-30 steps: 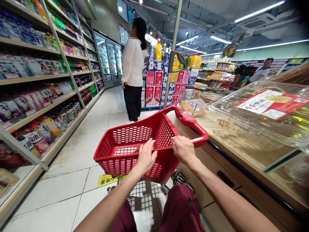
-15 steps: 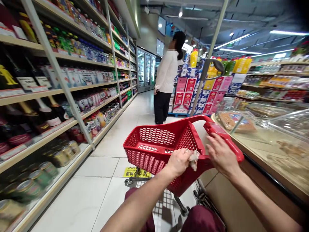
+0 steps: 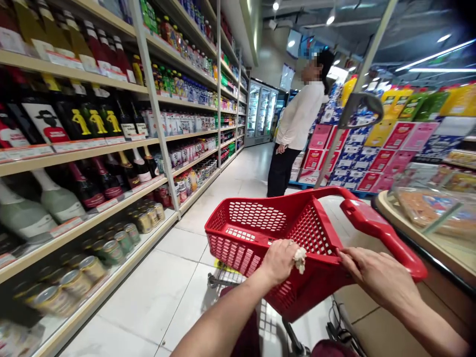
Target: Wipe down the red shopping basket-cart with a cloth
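A red plastic shopping cart [image 3: 312, 290] stands at an angle in front of me, its perforated basket empty. My left hand [image 3: 280, 260] is closed over the near rim of the basket. From between its thumb and fingers sticks a crumpled whitish wad [image 3: 299, 258], which looks like tissue. My right hand [image 3: 381, 275] grips the near rim farther right, at the rear corner beside the thick red handle [image 3: 386, 233]. The fingertips of both hands are partly hidden behind the rim.
Shelves of bottles and cans [image 3: 122, 243] line the left side. Ahead, a person in a white top [image 3: 301, 114] stands by stacked drink cartons [image 3: 357, 158]. On the right is a display counter [image 3: 401, 218] with packaged food. Dark cables [image 3: 336, 325] lie on the floor.
My right hand has come down from beside the handle onto the basket's near rim. My left hand stays on the rim with the wad. The view has turned left.
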Motion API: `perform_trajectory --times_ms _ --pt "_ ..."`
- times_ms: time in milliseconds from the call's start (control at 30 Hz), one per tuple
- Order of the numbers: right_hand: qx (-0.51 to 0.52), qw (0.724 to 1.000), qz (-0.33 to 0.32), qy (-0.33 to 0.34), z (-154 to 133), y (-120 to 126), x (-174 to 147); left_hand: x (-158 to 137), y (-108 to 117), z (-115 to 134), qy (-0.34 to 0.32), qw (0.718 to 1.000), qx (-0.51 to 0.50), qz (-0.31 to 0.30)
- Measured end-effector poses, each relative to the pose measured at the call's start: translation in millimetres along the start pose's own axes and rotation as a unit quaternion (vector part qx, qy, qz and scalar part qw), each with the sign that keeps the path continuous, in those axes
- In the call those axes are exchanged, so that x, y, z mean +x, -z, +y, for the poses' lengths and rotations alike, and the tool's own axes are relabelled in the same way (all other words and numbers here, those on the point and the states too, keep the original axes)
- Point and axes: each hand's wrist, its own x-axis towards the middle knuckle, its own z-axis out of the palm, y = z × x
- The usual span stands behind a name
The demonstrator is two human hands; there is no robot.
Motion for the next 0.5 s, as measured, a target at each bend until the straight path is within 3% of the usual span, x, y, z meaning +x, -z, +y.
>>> perform_trajectory --times_ms 167,333,433,500 --pt "-0.003 1.0 0.003 -0.026 -5 14 1 -1 0 3 0.004 0.999 -0.007 0.035" --pt "-0.055 0.992 0.041 -0.103 6 12 9 39 -26 24 -0.073 0.993 -0.029 0.084" --pt "-0.061 0.991 0.065 -0.098 19 11 5 59 -39 38 -0.116 0.988 -0.035 0.099" --pt "-0.064 0.992 0.075 -0.081 27 13 -2 59 -38 30 -0.13 0.988 -0.028 0.074"
